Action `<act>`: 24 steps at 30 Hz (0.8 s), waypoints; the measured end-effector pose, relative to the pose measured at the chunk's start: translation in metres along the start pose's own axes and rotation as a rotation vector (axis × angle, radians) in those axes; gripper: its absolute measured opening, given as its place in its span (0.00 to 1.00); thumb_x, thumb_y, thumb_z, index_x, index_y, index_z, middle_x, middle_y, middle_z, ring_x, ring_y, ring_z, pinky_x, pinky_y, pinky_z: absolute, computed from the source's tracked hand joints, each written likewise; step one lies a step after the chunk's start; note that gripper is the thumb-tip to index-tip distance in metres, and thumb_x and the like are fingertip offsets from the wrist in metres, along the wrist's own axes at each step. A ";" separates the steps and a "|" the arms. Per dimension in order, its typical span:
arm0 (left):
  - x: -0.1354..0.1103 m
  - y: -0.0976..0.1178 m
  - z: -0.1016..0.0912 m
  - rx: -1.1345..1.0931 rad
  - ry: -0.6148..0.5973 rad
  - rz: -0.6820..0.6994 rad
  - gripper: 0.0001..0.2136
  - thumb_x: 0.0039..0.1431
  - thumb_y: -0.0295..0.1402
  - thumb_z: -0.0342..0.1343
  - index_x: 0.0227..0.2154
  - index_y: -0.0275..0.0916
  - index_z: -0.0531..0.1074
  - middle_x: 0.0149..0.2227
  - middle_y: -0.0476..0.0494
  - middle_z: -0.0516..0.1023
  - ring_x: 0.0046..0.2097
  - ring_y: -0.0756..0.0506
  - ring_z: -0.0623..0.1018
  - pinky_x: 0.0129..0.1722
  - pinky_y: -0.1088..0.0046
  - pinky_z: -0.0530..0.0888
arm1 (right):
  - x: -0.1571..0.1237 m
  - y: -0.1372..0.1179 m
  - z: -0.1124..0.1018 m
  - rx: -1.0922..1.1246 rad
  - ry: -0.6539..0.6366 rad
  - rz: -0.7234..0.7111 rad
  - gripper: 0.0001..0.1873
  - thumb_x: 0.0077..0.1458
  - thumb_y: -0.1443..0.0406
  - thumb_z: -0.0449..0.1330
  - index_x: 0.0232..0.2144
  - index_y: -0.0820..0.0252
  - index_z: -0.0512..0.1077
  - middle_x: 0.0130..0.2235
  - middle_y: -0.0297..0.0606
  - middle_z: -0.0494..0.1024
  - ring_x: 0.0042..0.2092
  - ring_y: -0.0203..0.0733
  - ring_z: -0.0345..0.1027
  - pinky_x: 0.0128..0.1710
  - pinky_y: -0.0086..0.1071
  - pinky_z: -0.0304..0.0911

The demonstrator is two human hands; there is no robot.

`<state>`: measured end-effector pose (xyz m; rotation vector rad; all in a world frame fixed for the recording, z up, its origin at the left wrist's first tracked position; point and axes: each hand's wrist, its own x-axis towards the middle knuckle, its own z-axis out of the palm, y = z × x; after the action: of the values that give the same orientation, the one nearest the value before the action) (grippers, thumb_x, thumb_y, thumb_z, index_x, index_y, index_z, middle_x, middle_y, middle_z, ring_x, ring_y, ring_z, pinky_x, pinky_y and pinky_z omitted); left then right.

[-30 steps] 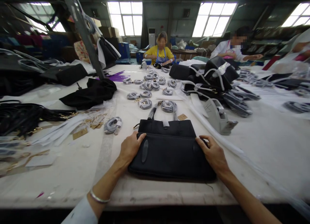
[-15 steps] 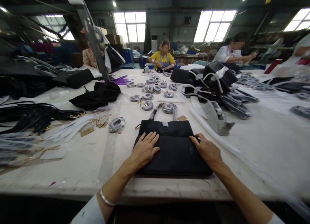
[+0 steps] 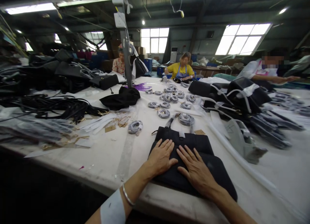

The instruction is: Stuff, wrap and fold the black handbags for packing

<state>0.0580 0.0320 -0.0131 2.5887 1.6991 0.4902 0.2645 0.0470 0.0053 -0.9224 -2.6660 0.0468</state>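
Observation:
A black handbag [image 3: 218, 167] lies flat at the front edge of the white table, its upper end pointing away from me. My left hand [image 3: 161, 157] rests palm down on the bag's left part, fingers stretched forward. Beside it, my right hand [image 3: 195, 169] is spread flat on the middle of the bag. Neither hand grips anything. A pale tab [image 3: 181, 134] shows at the bag's upper part. Just beyond the bag are a coiled wrapped strap [image 3: 186, 119] and a brown paper tag [image 3: 200, 132].
Several coiled straps [image 3: 163, 113] dot the table. Black straps [image 3: 63, 106] and black cloth [image 3: 121, 98] lie left. On the right are a tape dispenser [image 3: 244, 140], a long white roll [image 3: 232, 146] and piled black bags [image 3: 249, 91]. A metal post [image 3: 127, 56] rises behind. Co-workers sit across.
My right hand has moved from the bag's right edge onto its middle, fingers now spread flat. My left hand stays on the bag. The view has turned left and tilted up.

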 end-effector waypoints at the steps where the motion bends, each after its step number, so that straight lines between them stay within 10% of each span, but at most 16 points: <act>1: -0.002 0.001 0.000 0.006 0.014 -0.013 0.31 0.64 0.52 0.41 0.63 0.37 0.56 0.65 0.39 0.59 0.67 0.43 0.57 0.66 0.57 0.51 | -0.004 0.010 0.014 -0.008 -0.033 0.028 0.33 0.62 0.49 0.51 0.66 0.48 0.51 0.66 0.38 0.56 0.66 0.56 0.49 0.63 0.60 0.45; 6: -0.023 0.004 -0.002 0.056 0.064 -0.133 0.36 0.60 0.57 0.43 0.64 0.36 0.56 0.66 0.36 0.56 0.67 0.38 0.55 0.66 0.51 0.52 | -0.009 0.022 0.030 0.045 -0.132 0.062 0.34 0.63 0.48 0.49 0.66 0.47 0.48 0.68 0.36 0.49 0.68 0.54 0.40 0.65 0.59 0.39; 11: -0.035 -0.002 0.002 0.090 0.095 -0.123 0.37 0.59 0.57 0.45 0.65 0.40 0.54 0.67 0.39 0.54 0.67 0.37 0.56 0.64 0.51 0.56 | 0.005 0.023 -0.027 0.265 -0.236 0.157 0.29 0.66 0.50 0.43 0.66 0.47 0.49 0.67 0.35 0.51 0.68 0.49 0.42 0.66 0.55 0.43; 15: -0.031 -0.009 0.007 0.158 0.110 -0.095 0.37 0.59 0.54 0.49 0.65 0.39 0.52 0.67 0.38 0.54 0.66 0.36 0.58 0.63 0.50 0.58 | 0.002 0.034 -0.056 0.205 0.009 0.189 0.30 0.66 0.52 0.45 0.67 0.47 0.46 0.68 0.36 0.50 0.69 0.49 0.38 0.67 0.55 0.37; 24: -0.031 -0.036 0.010 0.241 0.169 0.023 0.32 0.62 0.51 0.46 0.65 0.43 0.53 0.66 0.41 0.58 0.64 0.39 0.62 0.61 0.55 0.60 | -0.021 0.054 -0.001 0.037 -0.155 0.268 0.31 0.64 0.47 0.47 0.65 0.46 0.52 0.67 0.33 0.53 0.68 0.51 0.41 0.66 0.54 0.38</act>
<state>0.0170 0.0212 -0.0372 2.8076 1.8911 0.5520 0.3120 0.0769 -0.0071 -1.3056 -2.6493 0.2373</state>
